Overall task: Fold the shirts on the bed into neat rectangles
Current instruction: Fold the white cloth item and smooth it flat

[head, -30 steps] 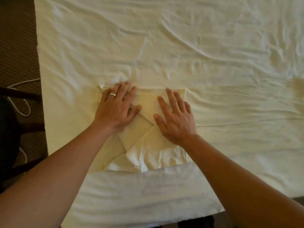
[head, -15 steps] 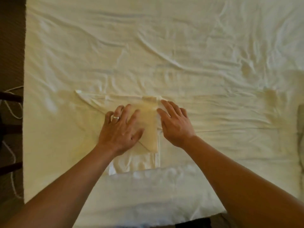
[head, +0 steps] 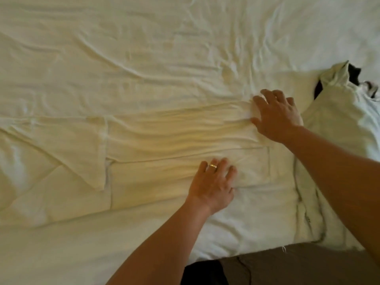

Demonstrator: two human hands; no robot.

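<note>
A cream shirt lies flat across the white bed sheet, folded into a long strip running left to right. One sleeve is folded over it at the left. My left hand, wearing a ring, presses palm-down on the strip's near part towards its right end. My right hand rests with spread fingers on the far right corner of the strip, where the fabric ripples towards it. Neither hand holds anything.
A heap of pale clothes with a dark item showing at its far side lies on the bed at the right, under my right forearm. The bed's near edge and brown floor are at the bottom right.
Both hands have slid to the right along the shirt, from its folded sleeve end to the other end. The view has swung right, and the heap of clothes has come into sight.
</note>
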